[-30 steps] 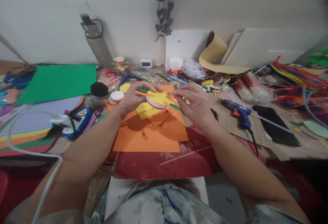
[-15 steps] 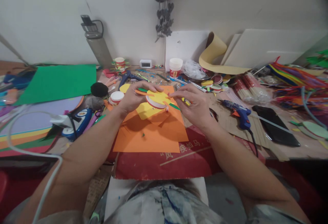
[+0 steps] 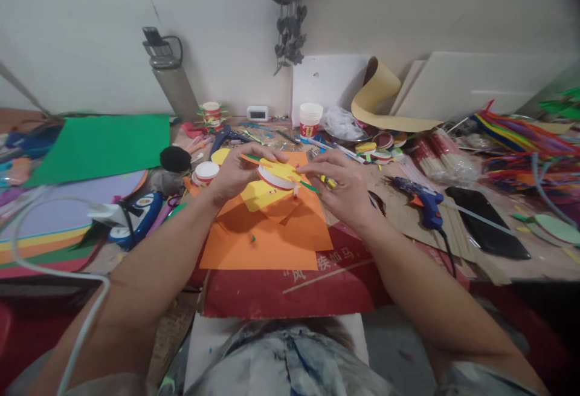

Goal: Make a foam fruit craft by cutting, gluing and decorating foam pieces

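Observation:
A round paper-cup craft (image 3: 277, 173) with a yellow top, a white and red rim and green strips at its sides hangs over the papers. My left hand (image 3: 239, 171) is closed around its left side, thumb and fingers on the edge. At the right edge, my right hand (image 3: 341, 179) has its thumb and fingertips pinched on the craft, near a green strip (image 3: 309, 187). What lies between the right fingertips is too small to make out. Under the craft are a yellow paper piece (image 3: 257, 199) and orange sheets (image 3: 267, 248), lying on a red printed board (image 3: 339, 284).
To the right lie a blue glue gun (image 3: 421, 199) and a black phone (image 3: 489, 220). A paper cup (image 3: 310, 121) stands at the back, a grey bottle (image 3: 174, 84) at the back left. A white cable (image 3: 103, 293) crosses my left forearm.
The craft has tilted, so its yellow top looks flatter and more of its white side shows. Both hands stay on it in nearly the same place.

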A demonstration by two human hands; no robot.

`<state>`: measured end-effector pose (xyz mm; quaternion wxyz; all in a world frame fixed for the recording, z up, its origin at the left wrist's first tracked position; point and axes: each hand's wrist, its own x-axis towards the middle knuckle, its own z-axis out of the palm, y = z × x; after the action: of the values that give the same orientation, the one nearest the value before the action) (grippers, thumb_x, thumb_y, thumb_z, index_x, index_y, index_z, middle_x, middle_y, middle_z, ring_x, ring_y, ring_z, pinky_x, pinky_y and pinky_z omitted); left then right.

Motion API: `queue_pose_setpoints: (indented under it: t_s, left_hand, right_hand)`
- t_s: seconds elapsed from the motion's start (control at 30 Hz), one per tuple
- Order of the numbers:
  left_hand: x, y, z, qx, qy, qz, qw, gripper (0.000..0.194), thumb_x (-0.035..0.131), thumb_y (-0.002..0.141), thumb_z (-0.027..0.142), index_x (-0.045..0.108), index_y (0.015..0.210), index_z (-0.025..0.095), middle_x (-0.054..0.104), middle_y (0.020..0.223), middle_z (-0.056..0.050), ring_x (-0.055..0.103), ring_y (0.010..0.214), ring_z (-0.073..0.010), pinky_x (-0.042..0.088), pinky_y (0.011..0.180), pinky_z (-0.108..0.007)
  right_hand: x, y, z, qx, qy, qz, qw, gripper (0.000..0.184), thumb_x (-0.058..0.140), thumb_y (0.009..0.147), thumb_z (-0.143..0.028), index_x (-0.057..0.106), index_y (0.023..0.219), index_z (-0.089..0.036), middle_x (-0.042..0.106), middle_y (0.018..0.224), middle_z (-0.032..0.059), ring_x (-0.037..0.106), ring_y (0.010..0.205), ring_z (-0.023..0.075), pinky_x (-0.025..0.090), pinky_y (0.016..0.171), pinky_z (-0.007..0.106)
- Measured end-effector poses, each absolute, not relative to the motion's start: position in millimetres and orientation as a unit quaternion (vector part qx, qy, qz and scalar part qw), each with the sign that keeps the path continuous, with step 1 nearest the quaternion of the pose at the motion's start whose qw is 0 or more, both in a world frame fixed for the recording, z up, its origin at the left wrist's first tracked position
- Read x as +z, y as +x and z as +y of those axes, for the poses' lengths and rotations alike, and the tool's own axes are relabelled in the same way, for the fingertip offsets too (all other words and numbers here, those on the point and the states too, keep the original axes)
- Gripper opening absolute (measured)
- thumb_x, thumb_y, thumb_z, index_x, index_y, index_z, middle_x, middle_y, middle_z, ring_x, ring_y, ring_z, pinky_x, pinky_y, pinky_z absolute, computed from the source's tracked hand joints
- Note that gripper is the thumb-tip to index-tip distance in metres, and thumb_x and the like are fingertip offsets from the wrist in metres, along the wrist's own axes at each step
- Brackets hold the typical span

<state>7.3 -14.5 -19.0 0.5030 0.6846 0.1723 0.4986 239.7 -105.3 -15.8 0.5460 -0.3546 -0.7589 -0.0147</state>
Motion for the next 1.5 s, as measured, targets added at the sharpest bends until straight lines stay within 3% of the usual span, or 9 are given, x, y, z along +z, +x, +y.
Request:
queue_pose_setpoints:
  t_s: [0.23, 0.4, 0.53, 0.67, 0.8, 0.97, 1.1, 1.23, 1.5]
  left_hand:
    - [-20.9, 10.1, -12.4, 0.476, 0.657, 0.158, 0.562, 0.045, 0.101, 0.060, 0.044, 0.076, 0.088, 0.019, 0.081, 0.099, -0.009, 0.079, 0.094, -0.0238, 0.064, 0.084, -0.037]
    - [-23.3, 10.3, -12.3, 0.470, 0.631, 0.183, 0.589, 0.050, 0.104, 0.052, 0.040, 0.075, 0.088, 0.020, 0.080, 0.096, -0.007, 0.078, 0.092, -0.0239, 0.062, 0.082, -0.035]
    - [-19.2, 15.8, -19.5, 0.480, 0.598, 0.235, 0.597, 0.053, 0.105, 0.045, 0.037, 0.073, 0.083, 0.020, 0.079, 0.090, -0.005, 0.076, 0.084, -0.0216, 0.061, 0.080, -0.034]
    - [-18.0, 24.2, -23.6, 0.512, 0.546, 0.247, 0.615, 0.054, 0.105, 0.042, 0.036, 0.072, 0.082, 0.020, 0.077, 0.083, -0.001, 0.071, 0.075, -0.0164, 0.057, 0.073, -0.029]
    - [-17.5, 29.2, -23.4, 0.502, 0.515, 0.258, 0.645, 0.052, 0.103, 0.049, 0.040, 0.075, 0.086, 0.018, 0.078, 0.085, -0.004, 0.068, 0.070, -0.0134, 0.051, 0.060, -0.024]
    - [-16.9, 29.4, -22.8, 0.493, 0.495, 0.280, 0.658, 0.053, 0.103, 0.051, 0.040, 0.074, 0.088, 0.016, 0.077, 0.086, -0.005, 0.068, 0.069, -0.0125, 0.050, 0.059, -0.022]
    - [-17.2, 30.8, -23.6, 0.499, 0.489, 0.285, 0.656, 0.055, 0.104, 0.049, 0.040, 0.074, 0.087, 0.015, 0.077, 0.084, -0.005, 0.069, 0.068, -0.0126, 0.050, 0.058, -0.021]
    - [-16.9, 33.2, -25.3, 0.499, 0.484, 0.292, 0.657, 0.055, 0.104, 0.048, 0.040, 0.074, 0.086, 0.014, 0.077, 0.082, -0.004, 0.068, 0.067, -0.0118, 0.050, 0.057, -0.020]
    - [-19.9, 35.0, -25.2, 0.504, 0.477, 0.298, 0.655, 0.057, 0.104, 0.049, 0.043, 0.074, 0.086, 0.014, 0.078, 0.083, -0.006, 0.069, 0.068, -0.0114, 0.051, 0.059, -0.020]
  right_hand:
    - [-14.6, 238.1, -105.8, 0.076, -0.359, -0.747, 0.554, 0.012, 0.067, 0.098, -0.031, 0.079, 0.100, -0.028, 0.074, 0.091, 0.0030, 0.068, 0.088, 0.0189, 0.055, 0.082, 0.036]
    - [-15.5, 240.0, -104.1, 0.179, -0.370, -0.739, 0.533, 0.015, 0.069, 0.096, -0.039, 0.075, 0.101, -0.026, 0.071, 0.092, 0.0024, 0.064, 0.086, 0.0174, 0.053, 0.079, 0.034]
    - [-20.8, 239.0, -101.5, 0.261, -0.378, -0.713, 0.530, 0.015, 0.071, 0.090, -0.035, 0.071, 0.102, -0.025, 0.070, 0.097, 0.0029, 0.064, 0.090, 0.0184, 0.054, 0.083, 0.036]
    - [-26.4, 239.2, -95.7, 0.351, -0.368, -0.672, 0.539, 0.032, 0.074, 0.083, -0.031, 0.065, 0.113, -0.027, 0.071, 0.117, 0.0049, 0.067, 0.104, 0.0199, 0.057, 0.089, 0.036]
    - [-31.2, 241.9, -87.9, 0.390, -0.374, -0.651, 0.533, 0.051, 0.078, 0.080, -0.039, 0.060, 0.126, -0.028, 0.066, 0.137, 0.0086, 0.066, 0.114, 0.0206, 0.059, 0.090, 0.035]
    - [-31.6, 239.4, -85.9, 0.476, -0.360, -0.594, 0.540, 0.053, 0.083, 0.076, -0.045, 0.066, 0.121, -0.024, 0.072, 0.131, 0.0095, 0.070, 0.109, 0.0217, 0.059, 0.093, 0.038]
    - [-24.2, 233.2, -92.6, 0.552, -0.342, -0.536, 0.539, 0.051, 0.087, 0.072, -0.043, 0.071, 0.117, -0.025, 0.075, 0.126, 0.0069, 0.071, 0.095, 0.0197, 0.061, 0.080, 0.034]
    - [-18.8, 229.1, -96.6, 0.564, -0.338, -0.524, 0.541, 0.044, 0.086, 0.070, -0.039, 0.075, 0.111, -0.027, 0.076, 0.125, 0.0039, 0.066, 0.085, 0.0168, 0.057, 0.067, 0.030]
    - [-21.6, 225.7, -94.2, 0.564, -0.348, -0.498, 0.559, 0.037, 0.082, 0.067, -0.035, 0.078, 0.103, -0.027, 0.077, 0.113, 0.0015, 0.059, 0.072, 0.0131, 0.055, 0.061, 0.028]
